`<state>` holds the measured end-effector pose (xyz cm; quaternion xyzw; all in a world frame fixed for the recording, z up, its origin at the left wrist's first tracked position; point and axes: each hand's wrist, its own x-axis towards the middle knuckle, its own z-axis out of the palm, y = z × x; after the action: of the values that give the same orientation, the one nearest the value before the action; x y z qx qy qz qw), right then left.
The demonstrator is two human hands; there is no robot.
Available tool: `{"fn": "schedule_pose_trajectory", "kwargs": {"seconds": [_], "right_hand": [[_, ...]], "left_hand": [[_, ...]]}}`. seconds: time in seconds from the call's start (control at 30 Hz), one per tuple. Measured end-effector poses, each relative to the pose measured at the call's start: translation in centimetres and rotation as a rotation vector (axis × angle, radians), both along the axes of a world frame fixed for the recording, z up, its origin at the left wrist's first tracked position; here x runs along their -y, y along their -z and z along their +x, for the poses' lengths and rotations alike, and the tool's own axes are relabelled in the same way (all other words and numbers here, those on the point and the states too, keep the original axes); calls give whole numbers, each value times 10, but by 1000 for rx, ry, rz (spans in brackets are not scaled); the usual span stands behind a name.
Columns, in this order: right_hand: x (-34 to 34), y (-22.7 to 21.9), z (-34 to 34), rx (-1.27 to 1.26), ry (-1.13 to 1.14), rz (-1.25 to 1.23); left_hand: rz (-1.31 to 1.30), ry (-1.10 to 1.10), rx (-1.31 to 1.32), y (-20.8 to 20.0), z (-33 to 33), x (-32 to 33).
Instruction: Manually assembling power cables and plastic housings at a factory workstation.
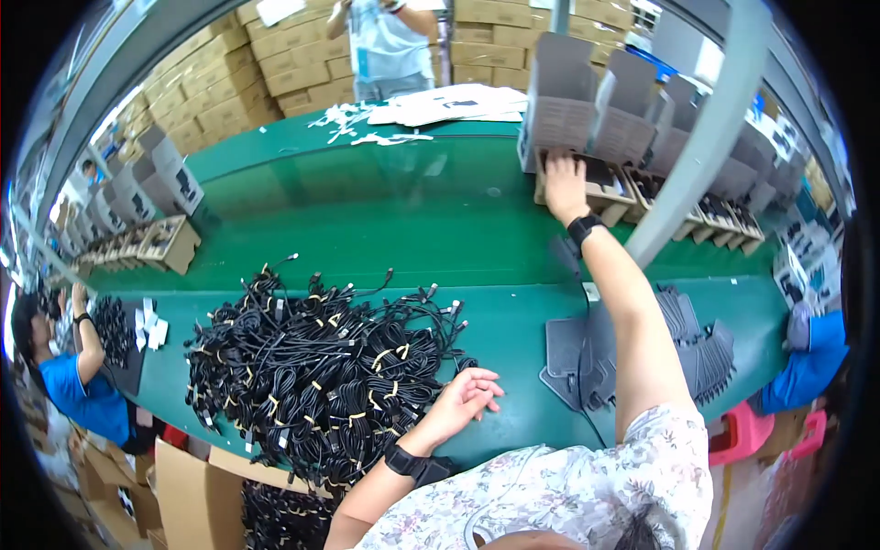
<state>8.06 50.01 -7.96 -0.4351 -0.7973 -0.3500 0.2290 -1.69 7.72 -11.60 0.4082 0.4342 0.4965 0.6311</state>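
Note:
My right hand reaches far forward to the nearest open box, a grey-white carton with its lid raised. Its fingers are stretched over the brown cardboard insert at the box's front; whatever lies under the fingertips is hidden. My left hand rests low over the green table, its fingers loosely bent and apart, with nothing seen in it. Beside it on the left is a big heap of black cables, coiled and tied with pale bands, with metal plugs sticking out.
Black flat pieces lie stacked under my right forearm. A grey post rises beside the row of boxes. More open boxes stand at far left. Co-workers sit left and right; another person stands opposite, behind white sheets.

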Motion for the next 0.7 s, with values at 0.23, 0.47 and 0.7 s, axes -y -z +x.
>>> {"fn": "schedule_pose_trajectory", "kwargs": {"seconds": [0.23,0.47,0.7], "right_hand": [[221,-26,70,-23,-704,-411],[357,31,113,-27,-1080,-793],[378,60,113,-294,-1096,-895]], "left_hand": [[44,-2,-42,3,8,0],[30,-33,-91,5,6,0],[26,-81,-283,8,14,6]]}}
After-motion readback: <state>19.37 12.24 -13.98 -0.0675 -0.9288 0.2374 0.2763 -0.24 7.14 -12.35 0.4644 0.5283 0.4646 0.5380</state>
